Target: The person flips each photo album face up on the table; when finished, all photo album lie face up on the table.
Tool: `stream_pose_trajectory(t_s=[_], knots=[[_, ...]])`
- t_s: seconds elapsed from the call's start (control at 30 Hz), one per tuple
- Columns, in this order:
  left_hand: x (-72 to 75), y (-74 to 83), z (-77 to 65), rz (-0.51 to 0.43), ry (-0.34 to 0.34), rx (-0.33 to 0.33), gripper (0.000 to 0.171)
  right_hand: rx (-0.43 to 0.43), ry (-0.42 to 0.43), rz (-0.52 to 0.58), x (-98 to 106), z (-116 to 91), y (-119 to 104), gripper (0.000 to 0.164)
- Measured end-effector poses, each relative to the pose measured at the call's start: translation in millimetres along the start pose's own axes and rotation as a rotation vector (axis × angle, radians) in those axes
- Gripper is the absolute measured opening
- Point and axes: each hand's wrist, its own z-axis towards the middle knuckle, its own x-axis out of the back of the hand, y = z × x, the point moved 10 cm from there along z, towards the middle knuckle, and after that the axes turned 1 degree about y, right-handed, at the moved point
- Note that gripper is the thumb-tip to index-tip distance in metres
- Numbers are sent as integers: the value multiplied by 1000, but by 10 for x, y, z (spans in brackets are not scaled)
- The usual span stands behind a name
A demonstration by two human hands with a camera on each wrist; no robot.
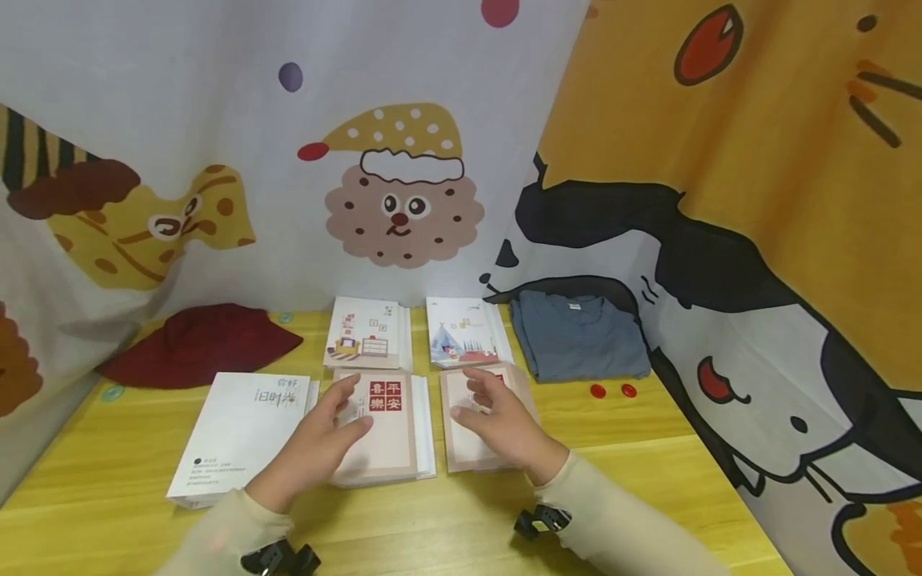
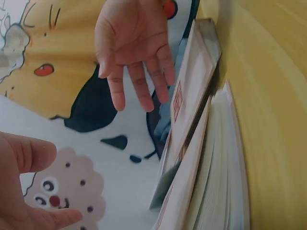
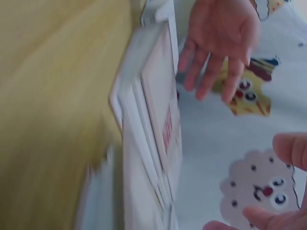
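Both hands are raised over two beige notebooks with red square lettering, palms facing each other and fingers apart, holding nothing. My left hand (image 1: 317, 444) overlaps the left beige notebook (image 1: 389, 448) in the head view. Over the right beige notebook (image 1: 461, 448) hovers my right hand (image 1: 507, 424), hiding part of its cover. From the left wrist, the page edges of a notebook (image 2: 216, 167) show below the hands. A thick white book (image 1: 241, 432) lies left of the left hand. Behind are two white illustrated notebooks, one with a room drawing (image 1: 363, 332), the other with a tent (image 1: 464, 332).
A dark red hat (image 1: 202, 340) lies at the back left and a folded grey-blue shirt (image 1: 579, 336) at the back right. Two red discs (image 1: 598, 391) are in front of the shirt. A printed curtain (image 1: 403, 64) hangs behind the yellow wooden table (image 1: 619, 472).
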Motion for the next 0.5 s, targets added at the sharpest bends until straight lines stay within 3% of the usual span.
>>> stream_pose_trajectory(t_s=[0.13, 0.27, 0.5], knots=[[-219, 75, 82, -53, -49, -46, 67, -3, 42, -55, 281, -46, 33, 72], [-471, 108, 159, -135, -91, -53, 64, -73, 56, -137, 524, -80, 179, 79], [-928, 97, 314, -235, -168, 18, 68, -177, 43, -208, 773, -145, 444, 84]])
